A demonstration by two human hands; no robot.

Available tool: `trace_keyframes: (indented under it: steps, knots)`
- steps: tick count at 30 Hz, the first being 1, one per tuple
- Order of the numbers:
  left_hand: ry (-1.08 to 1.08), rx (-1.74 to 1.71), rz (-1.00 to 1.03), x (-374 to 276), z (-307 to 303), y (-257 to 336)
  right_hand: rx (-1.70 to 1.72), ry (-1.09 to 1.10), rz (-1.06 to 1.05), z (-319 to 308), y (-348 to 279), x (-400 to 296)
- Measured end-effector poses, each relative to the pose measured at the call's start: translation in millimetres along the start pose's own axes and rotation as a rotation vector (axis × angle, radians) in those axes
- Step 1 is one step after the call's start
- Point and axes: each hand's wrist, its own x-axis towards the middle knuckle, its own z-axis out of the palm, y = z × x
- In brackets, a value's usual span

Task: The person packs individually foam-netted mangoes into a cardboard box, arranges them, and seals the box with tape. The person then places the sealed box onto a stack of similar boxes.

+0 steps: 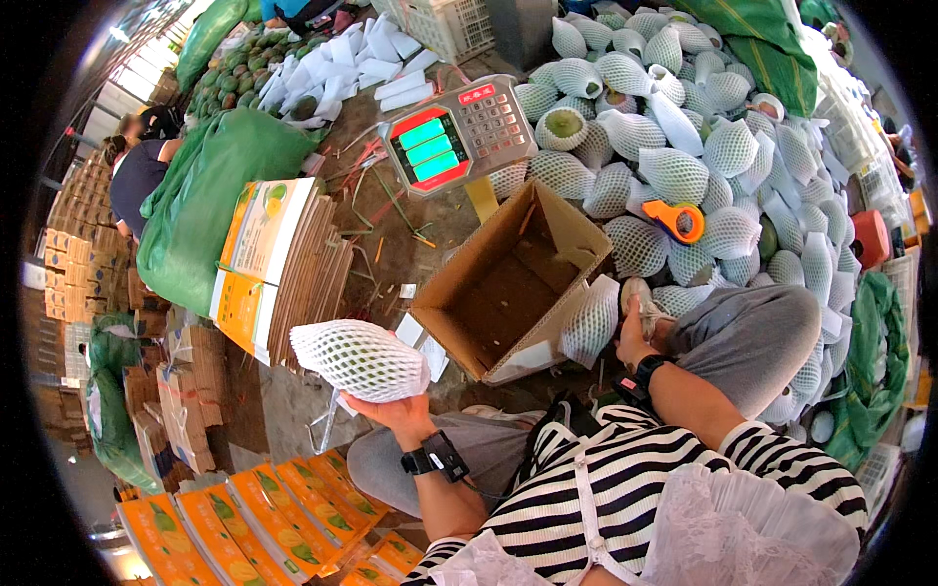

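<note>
My left hand point(396, 416) holds a green fruit in a white foam net point(360, 359), left of an open cardboard box point(513, 282) whose inside shows bare cardboard. On the box's right side, my right hand point(633, 335) is at another net-sleeved fruit point(591, 320); its fingers are partly hidden, and the grip is unclear. Behind the box stands a digital scale display point(460, 135) with lit green panels. A large heap of net-sleeved fruit point(674, 173) lies to the right, with an orange tape dispenser point(676, 222) on top.
Flattened printed cartons point(308, 271) are stacked at left beside a green sack point(212, 212). Orange printed cartons point(249, 520) lie at lower left. Unwrapped green fruit point(233, 79) and white foam sleeves point(352, 62) are piled at the back. A person point(138, 176) bends at far left.
</note>
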Motion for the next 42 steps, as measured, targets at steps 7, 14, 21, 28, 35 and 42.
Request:
trace_keyframes:
  steps: [7, 14, 21, 28, 35, 42]
  knots:
    - [0.005, 0.125, -0.025, -7, 1, -2, -0.311, -0.131, 0.004, 27, -17, -33]
    - [0.061, 0.221, -0.108, -14, -19, -8, -0.603, -0.22, -0.371, 45, 1, -6]
    - [0.078, 0.247, -0.167, -18, -6, -19, -0.156, -0.282, -0.069, 46, -3, -7]
    - [0.053, 0.274, -0.182, -20, -12, -17, 0.38, -0.557, 0.02, 30, -33, -11]
    - [-0.05, 0.294, -0.196, -43, -18, -11, 0.66, -0.788, -0.221, 33, -109, -72]
    - [0.019, 0.115, -0.258, -39, 2, -9, 0.789, -0.94, -0.314, 30, -137, -111]
